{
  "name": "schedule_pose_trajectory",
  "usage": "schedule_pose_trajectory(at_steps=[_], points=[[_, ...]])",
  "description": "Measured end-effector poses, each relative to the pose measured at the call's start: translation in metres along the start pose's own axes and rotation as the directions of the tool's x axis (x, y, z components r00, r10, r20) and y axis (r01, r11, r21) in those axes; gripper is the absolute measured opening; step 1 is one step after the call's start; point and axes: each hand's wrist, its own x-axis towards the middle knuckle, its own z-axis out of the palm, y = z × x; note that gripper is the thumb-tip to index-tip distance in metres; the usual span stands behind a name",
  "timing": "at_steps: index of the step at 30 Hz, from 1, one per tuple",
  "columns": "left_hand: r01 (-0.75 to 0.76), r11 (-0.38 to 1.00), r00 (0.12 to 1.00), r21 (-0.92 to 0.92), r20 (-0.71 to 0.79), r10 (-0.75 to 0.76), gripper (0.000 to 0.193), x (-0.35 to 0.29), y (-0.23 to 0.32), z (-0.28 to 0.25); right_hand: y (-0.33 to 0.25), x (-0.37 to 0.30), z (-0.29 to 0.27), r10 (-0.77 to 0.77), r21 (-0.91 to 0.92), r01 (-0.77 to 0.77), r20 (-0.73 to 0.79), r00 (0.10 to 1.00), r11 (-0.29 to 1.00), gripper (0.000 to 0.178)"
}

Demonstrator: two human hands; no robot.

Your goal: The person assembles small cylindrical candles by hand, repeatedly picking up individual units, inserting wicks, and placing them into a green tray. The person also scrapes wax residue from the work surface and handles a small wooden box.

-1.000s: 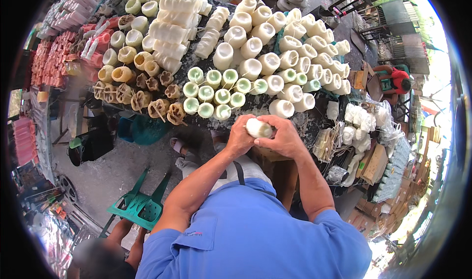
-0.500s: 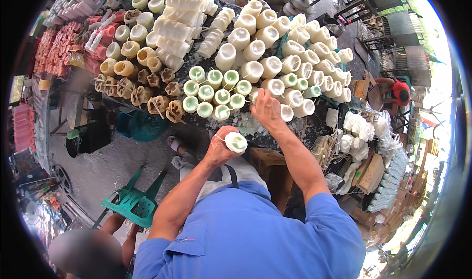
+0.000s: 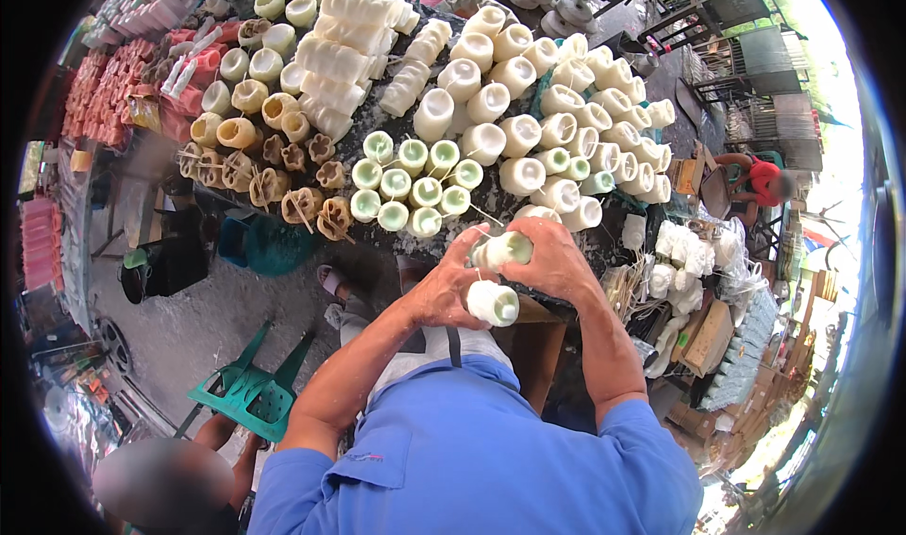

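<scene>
A pale green and white candle (image 3: 492, 303) juts from my left hand (image 3: 442, 288), its end facing up toward me. My right hand (image 3: 555, 257) is closed round a second pale green candle (image 3: 504, 250), just above the first one. The fingertips of my left hand also reach the side of this second candle, and a wick sticks out near them. Beyond both hands, a group of green-topped candles (image 3: 426, 192) stands upright on the dark, wax-flecked table (image 3: 486, 195), several with long wicks. Larger white candles (image 3: 522, 175) stand to their right.
Brown flower-shaped candles (image 3: 302, 206) stand on the table's left, with stacked white wax pieces (image 3: 334, 59) behind. Red and pink bundles (image 3: 104, 91) lie farther left. A green plastic chair (image 3: 253, 398) and a seated person are at lower left. White bundles (image 3: 687, 257) lie at right.
My right hand has taken a green candle from the table's near edge and brought it back toward me. My left hand has moved right with its candle, so the hands now meet.
</scene>
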Motion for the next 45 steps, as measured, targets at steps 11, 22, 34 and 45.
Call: schedule_pose_trajectory(at_steps=[11,22,34,45], points=[[-0.113,0.993,0.98,0.038,-0.159,0.118,0.07,-0.018,-0.023,0.001,0.08,0.026,0.042,0.234,0.494,-0.165,-0.08,0.969,0.854,0.031],[0.135,0.991,0.894,-0.019,-0.43,-0.13,0.072,-0.105,-0.019,-0.034,0.035,0.073,0.1,-0.432,-0.256,0.383,-0.174,0.885,0.887,0.06],[0.132,0.99,0.886,-0.059,-0.44,-0.144,0.08,-0.127,-0.038,-0.037,0.034,0.09,0.127,-0.396,-0.295,0.326,-0.221,0.891,0.898,0.049],[-0.023,0.999,0.974,0.038,-0.222,0.031,0.076,-0.085,-0.031,-0.025,0.041,0.083,0.127,-0.285,-0.223,0.231,-0.251,0.925,0.947,0.049]])
